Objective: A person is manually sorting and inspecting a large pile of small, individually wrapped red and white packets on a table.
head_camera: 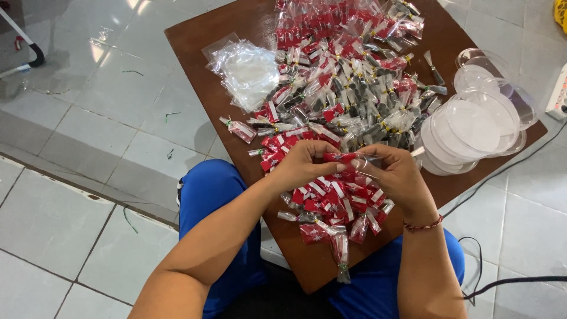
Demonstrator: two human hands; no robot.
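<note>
- Head view, looking down over the lap: a small red packet (pixel 341 158) in a clear cellophane sleeve (pixel 367 162) is held between both hands, just above the near part of a brown wooden board (pixel 195 47).
- The left hand (pixel 301 165) is closed round the packet's left end, fingers curled over it; the right hand (pixel 397 177) pinches the loose clear sleeve at the right end between thumb and fingertips.
- Judging by its size, the packet should be very light. The cellophane looks thin, slick and crinkly, likely to slip or crease, so a fingertip pinch at the ends suits it better than a squeeze on the middle.
- Just below the hands lies a heap of finished red packets (pixel 333 204), several with twisted, tied ends; one hangs at the board's near edge.
- Beyond the hands a far larger pile of wrapped packets (pixel 348 77), red and dark grey, covers most of the board.
- Left of that pile sits a stack of empty clear bags (pixel 248 71); at the right edge stand round clear plastic lids (pixel 472 124).
- Hard to tell: what is inside the red wrapper, whether the sleeve's open end is already twisted, and how the left fingertips sit, since the packet and knuckles hide them.
- The board's far corners are cut off, as is a white power strip (pixel 558 94) at the right border.
</note>
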